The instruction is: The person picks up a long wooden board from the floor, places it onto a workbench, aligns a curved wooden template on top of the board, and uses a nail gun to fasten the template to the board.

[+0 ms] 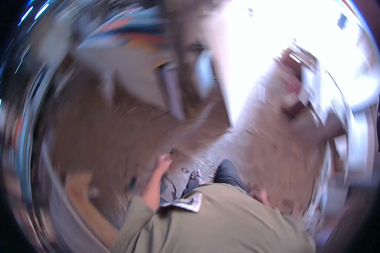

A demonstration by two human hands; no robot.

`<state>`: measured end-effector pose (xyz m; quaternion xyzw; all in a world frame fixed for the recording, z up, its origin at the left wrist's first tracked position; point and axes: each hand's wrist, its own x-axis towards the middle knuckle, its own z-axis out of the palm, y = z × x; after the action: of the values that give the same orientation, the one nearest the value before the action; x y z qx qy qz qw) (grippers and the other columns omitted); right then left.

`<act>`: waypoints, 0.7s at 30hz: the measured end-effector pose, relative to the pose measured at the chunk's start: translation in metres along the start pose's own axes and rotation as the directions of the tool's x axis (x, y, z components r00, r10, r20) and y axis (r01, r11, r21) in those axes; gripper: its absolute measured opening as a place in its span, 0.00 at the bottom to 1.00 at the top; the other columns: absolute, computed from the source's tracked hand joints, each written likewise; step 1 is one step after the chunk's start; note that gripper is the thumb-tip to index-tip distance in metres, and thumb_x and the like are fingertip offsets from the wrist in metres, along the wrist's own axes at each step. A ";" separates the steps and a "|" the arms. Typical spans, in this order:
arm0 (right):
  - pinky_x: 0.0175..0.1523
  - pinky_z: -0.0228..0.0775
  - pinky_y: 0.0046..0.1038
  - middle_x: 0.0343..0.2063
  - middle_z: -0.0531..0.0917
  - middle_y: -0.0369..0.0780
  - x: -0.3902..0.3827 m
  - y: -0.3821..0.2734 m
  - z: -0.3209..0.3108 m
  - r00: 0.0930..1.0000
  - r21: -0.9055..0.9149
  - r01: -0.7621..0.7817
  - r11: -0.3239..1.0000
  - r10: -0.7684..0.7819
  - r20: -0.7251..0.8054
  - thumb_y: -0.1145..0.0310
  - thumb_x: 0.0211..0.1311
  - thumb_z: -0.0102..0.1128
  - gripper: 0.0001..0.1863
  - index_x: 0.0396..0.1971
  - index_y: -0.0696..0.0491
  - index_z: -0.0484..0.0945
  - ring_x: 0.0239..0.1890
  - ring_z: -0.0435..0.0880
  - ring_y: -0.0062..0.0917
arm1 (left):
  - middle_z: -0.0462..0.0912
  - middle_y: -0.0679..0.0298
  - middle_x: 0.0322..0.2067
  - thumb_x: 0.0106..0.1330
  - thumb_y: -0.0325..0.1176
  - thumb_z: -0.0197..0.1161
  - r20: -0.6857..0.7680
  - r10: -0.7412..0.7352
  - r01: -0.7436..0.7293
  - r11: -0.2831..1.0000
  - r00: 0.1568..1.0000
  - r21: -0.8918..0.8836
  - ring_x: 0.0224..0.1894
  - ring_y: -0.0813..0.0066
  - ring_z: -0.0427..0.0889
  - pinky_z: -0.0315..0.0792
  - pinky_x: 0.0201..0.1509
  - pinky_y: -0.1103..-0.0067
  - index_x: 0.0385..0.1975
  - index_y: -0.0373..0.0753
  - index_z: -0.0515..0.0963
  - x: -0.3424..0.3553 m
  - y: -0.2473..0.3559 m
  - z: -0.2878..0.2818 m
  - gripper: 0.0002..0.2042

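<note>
My left hand (164, 162) is held out low in front of me, over the brown floor. Its fingers look curled closed; a small dark shape beside them is too blurred to name, and I cannot make out whether it is in the hand. Down by my right side, my right hand (261, 196) is partly covered by my olive shirt (228, 219) and smeared by motion, so its fingers do not show clearly. A white and dark folded piece (194, 203), perhaps paper, sticks out at the shirt's front left. Below it shows one sandalled foot (196, 175).
A pale table or board (135, 76) with coloured sheets on top stands ahead to the left. A bright doorway (257, 50) opens ahead right. Boxes and piled items (312, 97) line the right side. A tan curved piece (82, 198) lies at lower left. Everything is motion-blurred.
</note>
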<state>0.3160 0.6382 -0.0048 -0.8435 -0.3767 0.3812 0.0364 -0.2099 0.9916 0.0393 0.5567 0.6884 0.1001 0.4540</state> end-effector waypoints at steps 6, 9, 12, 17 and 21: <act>0.46 0.78 0.41 0.35 0.88 0.45 0.175 -0.088 -0.043 0.860 -0.196 0.412 0.890 -0.308 0.408 0.58 0.56 0.62 0.15 0.39 0.50 0.87 0.43 0.87 0.37 | 0.88 0.55 0.35 0.56 0.38 0.71 -0.421 0.045 -0.121 0.981 0.906 -0.154 0.37 0.60 0.87 0.79 0.43 0.68 0.40 0.39 0.85 -0.051 0.015 0.051 0.15; 0.47 0.78 0.41 0.35 0.88 0.44 0.251 -0.158 -0.080 0.783 -0.254 0.551 0.795 -0.387 0.487 0.58 0.57 0.61 0.15 0.39 0.50 0.87 0.43 0.87 0.37 | 0.86 0.54 0.34 0.55 0.40 0.69 -0.593 -0.124 0.024 0.984 0.795 -0.174 0.37 0.53 0.85 0.78 0.45 0.65 0.38 0.39 0.86 -0.119 -0.009 0.120 0.14; 0.48 0.78 0.41 0.36 0.88 0.44 0.297 -0.238 -0.084 0.680 -0.264 0.675 0.689 -0.442 0.586 0.59 0.58 0.61 0.15 0.39 0.51 0.86 0.44 0.86 0.37 | 0.87 0.56 0.28 0.55 0.37 0.68 -0.702 -0.418 0.402 0.893 0.576 -0.201 0.35 0.51 0.86 0.78 0.43 0.63 0.33 0.43 0.86 -0.235 -0.082 0.241 0.09; 0.49 0.77 0.41 0.37 0.87 0.43 0.312 -0.355 -0.047 0.551 -0.245 0.801 0.547 -0.511 0.659 0.59 0.61 0.59 0.14 0.40 0.51 0.85 0.45 0.85 0.38 | 0.86 0.47 0.38 0.55 0.36 0.61 -0.348 -0.928 0.843 0.288 0.131 -0.453 0.44 0.49 0.84 0.79 0.51 0.61 0.31 0.38 0.87 -0.422 -0.103 0.422 0.12; 0.50 0.77 0.41 0.38 0.87 0.43 0.266 -0.393 0.014 0.398 -0.215 0.896 0.388 -0.489 0.776 0.59 0.63 0.59 0.14 0.41 0.51 0.85 0.45 0.85 0.38 | 0.87 0.49 0.32 0.55 0.44 0.66 -0.228 -0.964 0.765 0.250 0.139 -0.593 0.38 0.49 0.86 0.79 0.46 0.59 0.31 0.35 0.86 -0.511 -0.063 0.564 0.16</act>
<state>0.1811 1.0920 -0.0415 -0.3729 -0.8038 0.4218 -0.1921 0.1460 0.3236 -0.0588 -0.1020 0.9486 0.0860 0.2869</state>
